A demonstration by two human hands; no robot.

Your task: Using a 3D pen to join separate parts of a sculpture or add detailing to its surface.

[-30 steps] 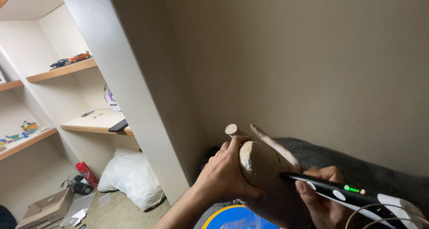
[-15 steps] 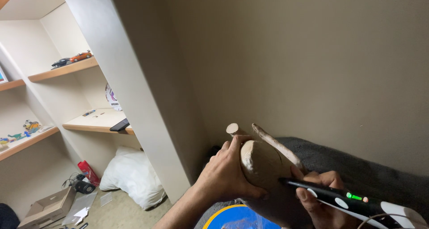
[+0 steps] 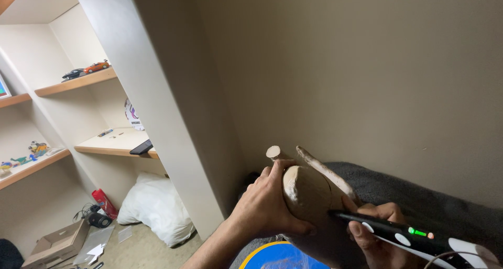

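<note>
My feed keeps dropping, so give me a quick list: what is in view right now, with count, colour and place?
wooden piece: 1, pale tan, rounded with stubs, lower centre
pen-shaped tool: 1, black, green and red lights, tip on the wood
grey blanket: 1, lower right
toy cars: 2, dark and orange, upper shelf
white pillow: 1, floor
red can: 1, floor
cardboard box: 1, brown, floor
left hand: grips the wood
right hand: holds the tool

light: soft, even indoor | shadows: faint | focus: sharp | edges: slight wide-angle stretch
</note>
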